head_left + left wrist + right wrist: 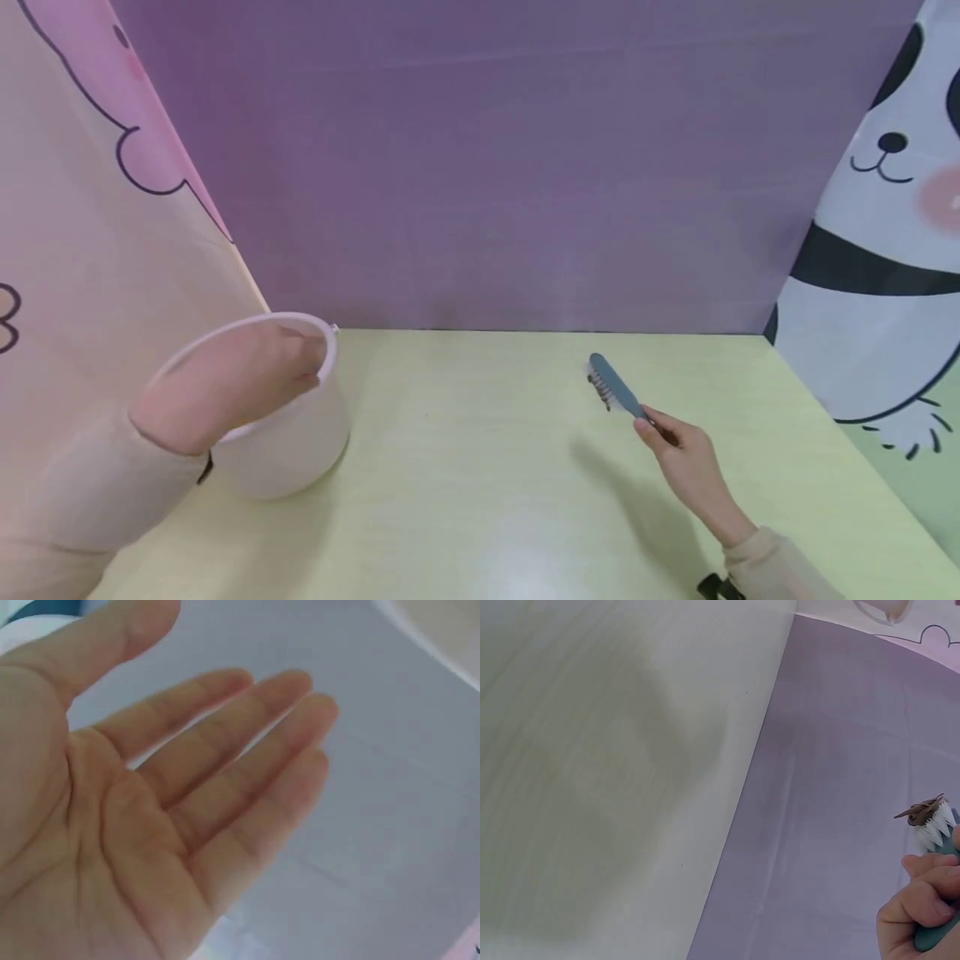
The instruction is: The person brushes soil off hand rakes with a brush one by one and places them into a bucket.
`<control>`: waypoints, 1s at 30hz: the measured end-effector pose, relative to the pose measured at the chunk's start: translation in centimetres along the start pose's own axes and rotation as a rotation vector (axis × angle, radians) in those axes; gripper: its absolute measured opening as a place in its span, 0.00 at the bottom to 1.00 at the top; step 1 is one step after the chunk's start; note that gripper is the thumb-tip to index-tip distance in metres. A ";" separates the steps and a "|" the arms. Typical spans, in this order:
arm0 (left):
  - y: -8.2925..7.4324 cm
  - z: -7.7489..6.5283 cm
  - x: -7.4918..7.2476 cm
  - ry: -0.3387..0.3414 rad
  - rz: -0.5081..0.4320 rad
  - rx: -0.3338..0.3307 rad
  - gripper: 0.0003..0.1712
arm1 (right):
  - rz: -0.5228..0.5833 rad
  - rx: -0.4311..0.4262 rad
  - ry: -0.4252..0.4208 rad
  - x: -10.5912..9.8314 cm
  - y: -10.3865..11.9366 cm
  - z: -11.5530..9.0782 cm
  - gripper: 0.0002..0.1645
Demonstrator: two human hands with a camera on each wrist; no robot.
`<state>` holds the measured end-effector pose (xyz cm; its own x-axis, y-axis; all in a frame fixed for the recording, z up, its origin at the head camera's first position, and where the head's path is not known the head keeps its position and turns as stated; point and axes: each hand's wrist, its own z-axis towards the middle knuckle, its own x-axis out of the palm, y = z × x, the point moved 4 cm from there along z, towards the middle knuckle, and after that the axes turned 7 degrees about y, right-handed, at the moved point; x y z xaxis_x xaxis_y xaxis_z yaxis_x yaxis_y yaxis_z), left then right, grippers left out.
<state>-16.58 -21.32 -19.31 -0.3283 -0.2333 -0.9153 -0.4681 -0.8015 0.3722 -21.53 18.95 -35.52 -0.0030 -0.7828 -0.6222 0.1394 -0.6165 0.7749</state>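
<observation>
My right hand (692, 467) grips the handle of a blue-grey brush (615, 385) and holds it up over the table at the right. White bristles line one side of the brush; in the right wrist view, brown strands (924, 811) cling to their tips. At the left stands a white bucket (288, 458). My left hand (262, 371) overlaps the bucket's mouth in the head view, its fingertips near the far right of the rim. Seen from the left wrist, that palm (112, 847) faces the camera with the fingers extended and nothing in them.
The pale yellow table (465, 450) ends at a purple backdrop (487, 183). A pink cartoon panel (82, 233) borders the left side, and a panda panel (885, 250) the right. A small blue patch (52, 609) shows in the left wrist view's corner.
</observation>
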 end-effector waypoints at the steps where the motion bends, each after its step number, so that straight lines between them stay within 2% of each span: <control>1: -0.4 -0.2 0.0 -0.015 -0.011 -0.012 0.13 | -0.005 -0.004 0.001 -0.1 0.0 0.0 0.27; 3: -1.3 -0.5 0.1 -0.048 -0.039 -0.022 0.15 | -0.012 -0.012 0.009 -0.3 0.0 -0.2 0.27; 5: -2.8 -1.0 0.3 -0.136 -0.090 -0.036 0.23 | -0.017 -0.018 0.017 -0.5 -0.1 -0.4 0.27; 7: -4.3 -1.4 1.0 -0.227 -0.131 -0.008 0.23 | -0.023 -0.021 0.023 -0.7 -0.1 -0.6 0.27; 9: -5.4 -1.4 2.1 -0.244 -0.186 0.010 0.21 | -0.043 -0.021 0.021 -1.0 -0.2 -0.6 0.27; 11: -6.4 -1.1 3.7 -0.191 -0.265 0.012 0.19 | -0.046 -0.027 0.018 -1.3 -0.2 -0.7 0.27; 13: -7.3 -0.7 5.7 -0.081 -0.360 0.001 0.18 | -0.047 -0.025 0.027 -1.5 -0.2 -0.6 0.27; 15: -8.2 -0.2 7.9 -0.012 -0.447 0.001 0.17 | -0.036 -0.019 0.047 -1.4 -0.4 -0.5 0.27; 17: -9.1 0.4 10.1 0.020 -0.524 0.006 0.17 | -0.011 -0.003 0.075 -1.3 -0.5 -0.4 0.27; 20: -10.0 1.4 12.6 0.018 -0.616 -0.002 0.17 | 0.066 0.047 0.125 -1.1 -1.0 -0.1 0.28; 25: -10.3 3.5 14.8 0.037 -0.689 -0.048 0.22 | 0.254 0.151 0.210 -1.1 -1.9 0.5 0.31; 30: -10.2 5.0 15.8 0.125 -0.726 -0.066 0.24 | 0.331 0.233 0.284 -0.2 -3.0 0.8 0.34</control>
<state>-21.10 -14.06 -36.82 0.1432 0.3105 -0.9397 -0.4803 -0.8084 -0.3403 -22.78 20.86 -37.64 0.2781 -0.9059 -0.3195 -0.1381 -0.3669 0.9200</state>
